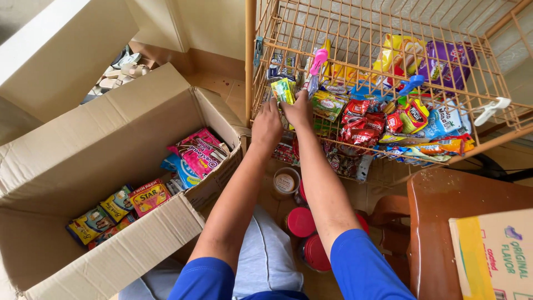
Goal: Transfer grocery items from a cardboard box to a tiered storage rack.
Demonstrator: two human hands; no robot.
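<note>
Both arms reach forward to an orange wire rack (355, 39) hung with many snack packets. My left hand (267, 125) rests against the rack's lower left wires. My right hand (300, 109) is closed on a small green and yellow packet (284, 90) at the rack's left side. Red packets (361, 125) and yellow and purple bags (422, 58) hang further right, clipped with pink (318, 60), blue and white pegs.
An open cardboard box (111, 144) on the left holds pink, yellow and blue snack packets (197, 153). Jars with red lids (301, 222) stand on the floor below the rack. A brown wooden chair (438, 222) carries a yellow and tan carton (494, 255) at right.
</note>
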